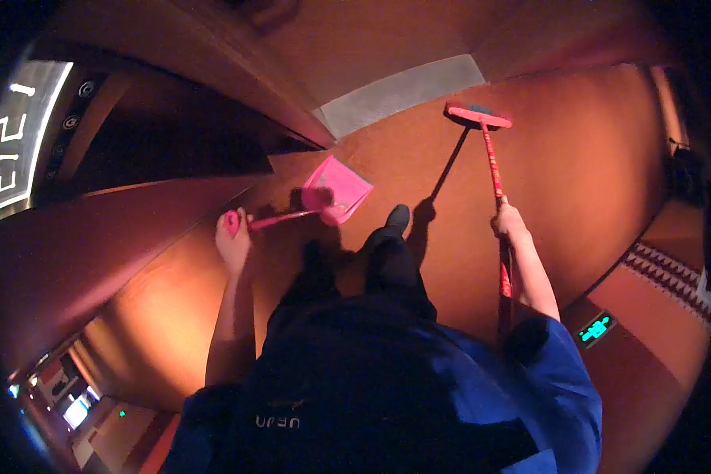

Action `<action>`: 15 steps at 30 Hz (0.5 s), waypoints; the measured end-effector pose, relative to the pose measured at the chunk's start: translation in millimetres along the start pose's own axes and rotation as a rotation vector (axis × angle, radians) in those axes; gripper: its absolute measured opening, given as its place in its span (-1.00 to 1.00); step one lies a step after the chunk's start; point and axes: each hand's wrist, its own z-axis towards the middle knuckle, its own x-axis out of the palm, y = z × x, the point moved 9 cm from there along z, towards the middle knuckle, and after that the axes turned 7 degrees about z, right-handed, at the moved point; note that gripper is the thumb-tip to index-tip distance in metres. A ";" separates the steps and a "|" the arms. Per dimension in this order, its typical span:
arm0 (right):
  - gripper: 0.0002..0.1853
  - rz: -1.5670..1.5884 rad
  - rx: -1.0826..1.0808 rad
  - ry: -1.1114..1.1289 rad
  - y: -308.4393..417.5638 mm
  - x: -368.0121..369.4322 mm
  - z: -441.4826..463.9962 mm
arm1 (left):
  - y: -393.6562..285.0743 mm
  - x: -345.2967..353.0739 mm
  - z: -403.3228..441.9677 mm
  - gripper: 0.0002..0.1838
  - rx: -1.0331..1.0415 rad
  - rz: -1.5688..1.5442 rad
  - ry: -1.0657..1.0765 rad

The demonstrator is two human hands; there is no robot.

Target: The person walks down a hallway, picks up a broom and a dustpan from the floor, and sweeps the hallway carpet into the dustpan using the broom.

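Your left hand [235, 241] is closed around the end of the pink handle [280, 219] of the dustpan [346, 183], the fingers curled over its grip, to the left of the pan and a little nearer your body. The pan itself lies ahead of your legs, tilted in your view; whether it touches the floor [577, 182] or hangs just above it, you cannot tell from here.

Your right hand [511, 220], well to the right of the dustpan, is clenched about the red stick [494, 166] of the broom, with the lower part of the stick running back along your forearm. The broom head [480, 118] sits beyond the dustpan and to its right, well apart from it, and the stick's dark shadow [452, 162] slants from the head back toward your foot.

Your dark shoe [398, 219] points forward, just right of the dustpan and slightly nearer you. Beyond the dustpan, a grey strip [407, 95] crosses the floor, near the broom head. Far to the dustpan's left, a lit panel [25, 134] shows white figures; far to its right and nearer you, a small green sign [596, 329] glows.
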 end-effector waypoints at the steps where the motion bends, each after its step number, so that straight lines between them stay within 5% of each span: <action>1: -0.43 -0.030 0.011 0.037 27.5 17.6 -18.3 | 12.5 -20.6 5.7 -0.88 -0.019 -0.048 -0.055; 4: -0.42 -0.375 -0.201 0.160 106.2 103.2 -124.0 | 24.5 -58.5 14.3 -0.82 0.010 0.111 -0.010; 9: -0.26 -0.135 -0.233 0.547 176.7 193.9 -258.4 | 102.5 -90.5 70.1 -0.80 0.171 0.206 0.150; 12: -0.28 -0.060 -0.168 0.603 181.9 193.8 -299.6 | 62.2 -79.1 62.8 -0.83 0.255 -0.209 0.262; 14: -0.32 0.061 -0.216 0.510 165.5 183.4 -304.4 | 30.2 -82.9 42.5 -0.87 0.093 0.366 0.162; 15: -0.35 0.087 -0.198 0.373 152.2 173.4 -296.7 | 44.2 -81.5 44.9 -0.87 0.087 0.367 0.162</action>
